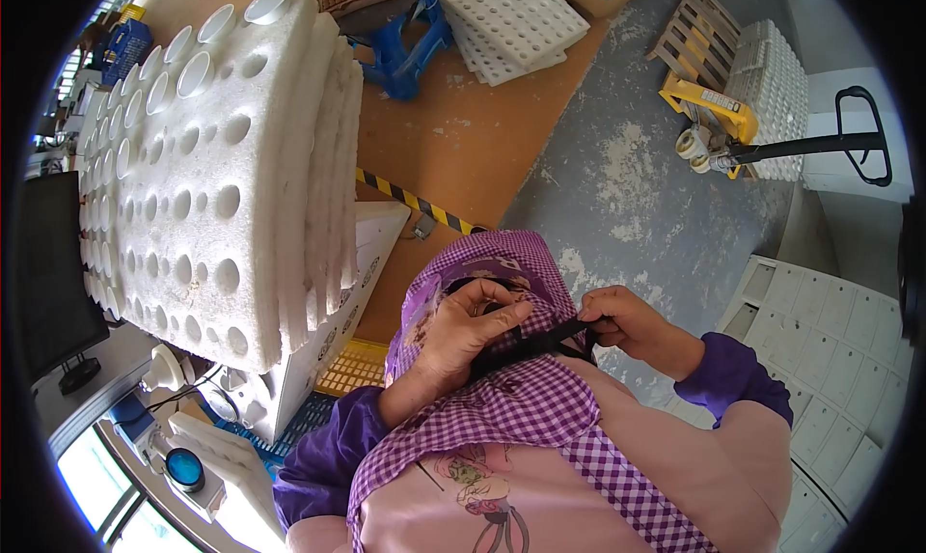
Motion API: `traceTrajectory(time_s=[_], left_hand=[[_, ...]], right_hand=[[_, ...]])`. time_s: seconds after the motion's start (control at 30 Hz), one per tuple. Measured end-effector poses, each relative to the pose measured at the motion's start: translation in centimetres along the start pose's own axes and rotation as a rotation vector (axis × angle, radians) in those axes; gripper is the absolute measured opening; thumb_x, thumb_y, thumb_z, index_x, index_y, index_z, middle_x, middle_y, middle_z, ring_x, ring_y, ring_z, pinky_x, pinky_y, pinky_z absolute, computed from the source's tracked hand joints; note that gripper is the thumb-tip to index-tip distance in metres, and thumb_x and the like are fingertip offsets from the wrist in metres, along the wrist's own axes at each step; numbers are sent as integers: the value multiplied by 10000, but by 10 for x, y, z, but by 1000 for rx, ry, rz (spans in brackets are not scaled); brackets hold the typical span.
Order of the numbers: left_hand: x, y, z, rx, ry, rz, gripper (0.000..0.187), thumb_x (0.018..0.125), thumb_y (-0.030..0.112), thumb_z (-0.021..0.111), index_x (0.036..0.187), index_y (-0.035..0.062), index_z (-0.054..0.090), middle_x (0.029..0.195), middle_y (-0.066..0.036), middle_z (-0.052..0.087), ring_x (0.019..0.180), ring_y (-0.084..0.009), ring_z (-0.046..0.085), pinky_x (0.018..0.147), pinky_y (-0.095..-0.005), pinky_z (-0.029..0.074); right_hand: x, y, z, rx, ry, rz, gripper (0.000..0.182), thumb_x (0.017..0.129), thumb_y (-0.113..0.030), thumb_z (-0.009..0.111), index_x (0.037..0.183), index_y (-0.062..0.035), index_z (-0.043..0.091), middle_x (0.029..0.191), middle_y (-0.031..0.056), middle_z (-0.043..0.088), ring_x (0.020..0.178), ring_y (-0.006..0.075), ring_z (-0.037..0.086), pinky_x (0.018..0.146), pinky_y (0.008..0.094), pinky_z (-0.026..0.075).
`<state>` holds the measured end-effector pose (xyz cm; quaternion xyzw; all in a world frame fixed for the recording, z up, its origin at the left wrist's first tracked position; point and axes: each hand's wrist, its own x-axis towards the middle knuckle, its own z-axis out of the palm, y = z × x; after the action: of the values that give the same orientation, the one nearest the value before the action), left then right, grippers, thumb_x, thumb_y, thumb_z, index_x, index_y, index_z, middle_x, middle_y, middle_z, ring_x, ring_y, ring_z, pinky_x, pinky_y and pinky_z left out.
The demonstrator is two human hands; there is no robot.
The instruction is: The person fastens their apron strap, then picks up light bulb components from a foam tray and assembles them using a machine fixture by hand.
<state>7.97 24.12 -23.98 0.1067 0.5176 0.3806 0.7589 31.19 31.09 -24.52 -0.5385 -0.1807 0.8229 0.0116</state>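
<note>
A black strap (540, 345) runs across the waist over a purple checked apron (511, 399). My right hand (632, 326) pinches the strap's right end between thumb and fingers. On the other side, my left hand (458, 333) is curled with thumb and forefinger closed around a dark part of the strap; its other fingertips are partly hidden. Both hands are close to the body at waist height. Purple sleeves (333, 452) cover the forearms.
Stacked white foam trays (183, 157) with holes, some holding white cups (195, 74), rise at left. A blue stool (415, 46) and more foam trays (521, 17) lie ahead. A yellow pallet jack (714, 109) and white lockers (830, 350) are at right.
</note>
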Motion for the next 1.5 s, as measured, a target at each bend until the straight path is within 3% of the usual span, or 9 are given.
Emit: traceTrajectory(time_s=[0.3, 0.6, 0.7, 0.87, 0.97, 1.07, 1.3, 1.37, 1.5], left_hand=[[5, -4, 4, 254, -69, -61, 117, 831, 63, 687, 875, 17, 589, 790, -30, 643, 719, -56, 582, 643, -173, 455], [10, -1, 7, -62, -49, 15, 153, 815, 100, 718, 834, 20, 589, 717, 2, 605, 654, -39, 547, 572, -151, 403], [18, -7, 2, 190, -133, -56, 254, 775, 182, 764, 857, 2, 604, 783, -29, 615, 746, -89, 591, 651, -213, 461], [20, -16, 6, 773, -181, 251, 518, 633, 360, 815, 948, -22, 662, 849, -117, 659, 817, -214, 631, 770, -337, 486], [16, -10, 9, 868, -145, 195, 437, 663, 302, 824, 930, -4, 663, 842, -61, 657, 788, -138, 591, 751, -264, 467], [17, -2, 11, 906, -176, 120, 468, 646, 362, 792, 911, -8, 686, 830, -136, 665, 784, -200, 636, 747, -303, 486], [17, -5, 11, 864, -163, 118, 415, 647, 321, 784, 861, -18, 679, 782, -126, 665, 741, -195, 637, 714, -300, 493], [18, -11, 9, 807, -83, 209, 297, 659, 229, 798, 805, 12, 658, 719, -29, 627, 657, -75, 548, 598, -233, 440], [17, -10, 9, 838, -77, 214, 290, 653, 219, 799, 796, 11, 655, 717, -34, 626, 658, -73, 546, 602, -229, 440]], right_hand=[[2, -21, -6, 2, 38, -76, 198, 770, -92, 569, 613, -137, 457, 499, -78, 325, 404, 16, 221, 374, 206, 153], [12, -32, -15, -243, -97, 45, 232, 778, -128, 610, 588, -113, 476, 513, -42, 374, 410, 50, 276, 389, 226, 173], [13, -31, -7, -246, -90, -27, 225, 775, -130, 615, 589, -104, 490, 513, -34, 386, 412, 53, 282, 390, 230, 172], [10, -30, -2, -166, -43, -25, 211, 766, -121, 628, 594, -101, 509, 512, -42, 379, 419, 45, 287, 392, 221, 172], [8, -28, -1, -162, -26, -41, 206, 763, -113, 629, 594, -104, 512, 514, -44, 376, 422, 40, 288, 393, 217, 169], [7, -23, -3, -117, -24, -45, 156, 789, -106, 611, 651, -76, 547, 512, -55, 383, 419, 37, 290, 395, 218, 189], [16, -2, -17, -78, -82, -40, 145, 785, -85, 605, 655, -70, 542, 520, -43, 382, 422, 47, 302, 392, 216, 198], [17, 6, -16, 13, -85, 63, 141, 785, -78, 596, 657, -59, 538, 523, -37, 388, 424, 50, 304, 395, 217, 203], [24, 24, -44, 82, -142, 120, 165, 807, -96, 601, 658, -76, 534, 537, -48, 390, 436, 47, 291, 404, 212, 205]])
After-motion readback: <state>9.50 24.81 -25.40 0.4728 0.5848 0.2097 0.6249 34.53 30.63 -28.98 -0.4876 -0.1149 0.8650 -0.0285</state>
